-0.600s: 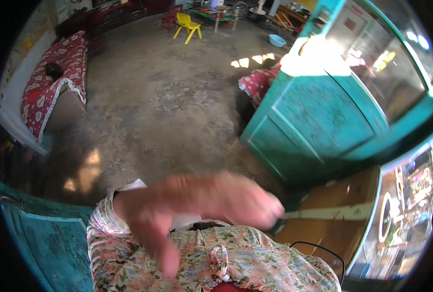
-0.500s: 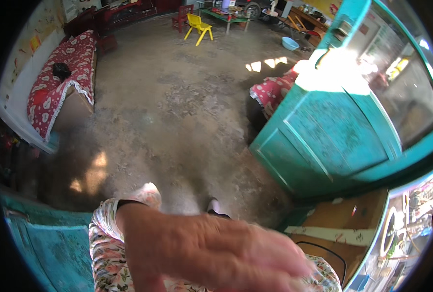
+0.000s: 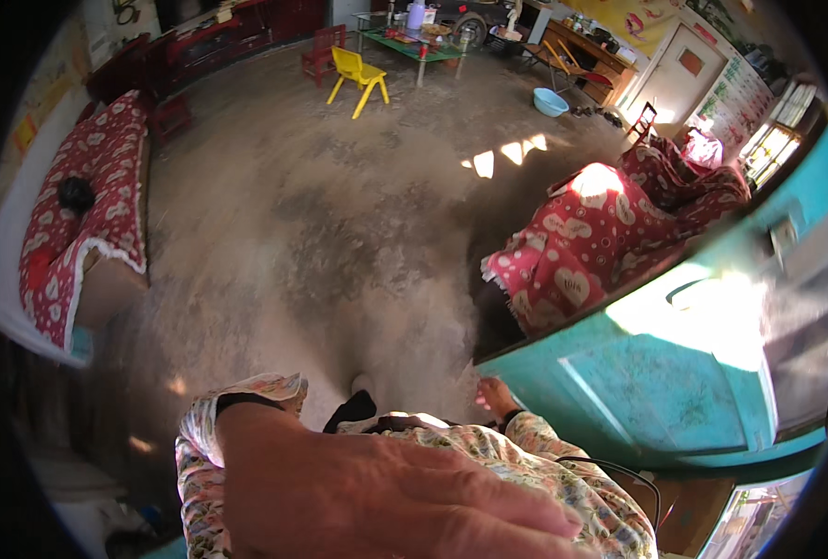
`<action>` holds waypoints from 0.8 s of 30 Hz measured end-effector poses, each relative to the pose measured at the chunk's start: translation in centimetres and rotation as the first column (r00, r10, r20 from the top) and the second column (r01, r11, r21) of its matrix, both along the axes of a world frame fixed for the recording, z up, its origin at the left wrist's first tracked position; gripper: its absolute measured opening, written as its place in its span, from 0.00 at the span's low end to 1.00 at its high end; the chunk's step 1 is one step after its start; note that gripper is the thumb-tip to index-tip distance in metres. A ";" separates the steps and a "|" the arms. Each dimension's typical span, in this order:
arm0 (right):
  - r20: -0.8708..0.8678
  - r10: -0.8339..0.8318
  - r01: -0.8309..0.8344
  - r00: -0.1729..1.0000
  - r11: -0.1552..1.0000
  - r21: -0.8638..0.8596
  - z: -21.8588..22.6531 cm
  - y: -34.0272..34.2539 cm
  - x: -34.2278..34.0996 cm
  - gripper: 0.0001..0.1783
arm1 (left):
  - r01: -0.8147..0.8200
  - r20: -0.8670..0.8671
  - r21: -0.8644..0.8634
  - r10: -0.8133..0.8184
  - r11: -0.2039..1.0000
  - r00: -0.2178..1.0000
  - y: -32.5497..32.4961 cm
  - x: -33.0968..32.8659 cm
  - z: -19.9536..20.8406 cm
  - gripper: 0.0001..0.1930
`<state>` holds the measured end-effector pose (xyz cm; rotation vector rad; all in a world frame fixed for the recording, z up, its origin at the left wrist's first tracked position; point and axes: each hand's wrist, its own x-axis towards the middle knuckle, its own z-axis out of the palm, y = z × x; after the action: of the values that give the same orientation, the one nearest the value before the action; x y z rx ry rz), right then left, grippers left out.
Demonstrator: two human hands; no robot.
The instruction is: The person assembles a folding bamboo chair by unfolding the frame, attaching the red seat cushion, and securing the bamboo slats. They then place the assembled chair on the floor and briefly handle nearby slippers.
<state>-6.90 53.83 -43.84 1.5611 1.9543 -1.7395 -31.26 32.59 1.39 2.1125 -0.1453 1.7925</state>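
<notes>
Left hand (image 3: 377,489): bottom centre, fingers extended, together.
Right hand (image 3: 498,397): beside teal panelled door (image 3: 656,401), lower right; fingers, cannot tell.

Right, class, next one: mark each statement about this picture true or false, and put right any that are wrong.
1. The right hand is close to the turquoise door. True.
2. The left hand is holding the light blue basin. False: the basin sits on the floor, well away from that hand.
3. The small yellow chair stands near the glass-topped table. True.
4. The cloth at the far left is plain green. False: it is red with pale hearts.
5. A dark, rounded item lies on that cloth. True.
</notes>
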 end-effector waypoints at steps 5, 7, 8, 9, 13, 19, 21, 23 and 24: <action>0.170 0.216 -0.235 0.962 0.967 0.099 -1.4 2.6 -0.2 0.10 | 0.299 0.341 -0.017 -0.276 0.954 0.899 11.8 -6.5 1.3 0.34; 0.149 0.252 -0.274 0.956 0.949 0.157 -2.4 3.4 -0.2 0.09 | 0.400 0.193 -0.044 -0.385 0.915 0.903 17.3 -12.0 1.1 0.33; 0.174 0.244 -0.269 0.954 0.953 0.140 -3.0 4.4 -0.8 0.10 | 0.402 0.082 -0.125 -0.394 0.907 0.915 20.0 -15.0 0.9 0.32; 0.166 0.261 -0.287 0.951 0.945 0.159 -3.7 5.8 -1.7 0.10 | 0.385 -0.033 -0.203 -0.399 0.900 0.916 22.8 -18.1 0.8 0.30; 0.188 0.494 -0.527 0.849 0.765 0.369 -7.0 14.2 -7.6 0.13 | -0.174 -0.266 -0.667 -0.013 0.724 0.964 33.4 -27.9 -3.1 0.20; -0.008 0.059 -0.058 0.998 0.997 0.055 -5.0 32.3 -23.2 0.22 | -0.325 -0.386 -0.922 0.452 -0.209 0.804 43.9 -45.9 -22.0 0.23; -0.073 -0.126 0.129 0.989 0.991 0.044 -3.0 38.3 -28.6 0.22 | -0.215 -0.467 -0.855 0.520 -0.473 0.715 40.8 -52.1 -29.8 0.27; -0.176 -0.203 0.215 0.963 0.975 0.054 -1.6 44.9 -31.7 0.20 | -0.186 -0.576 -0.746 0.479 -0.639 0.663 36.8 -56.5 -37.7 0.18; -0.126 -0.259 0.268 0.958 0.961 0.062 -1.3 47.7 -33.6 0.19 | -0.112 -0.522 -0.775 0.530 -0.622 0.669 34.4 -58.3 -40.4 0.22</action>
<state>-40.46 101.55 -45.19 1.8627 1.9647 -1.9128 -89.57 67.02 -38.98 0.2503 1.8968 1.1769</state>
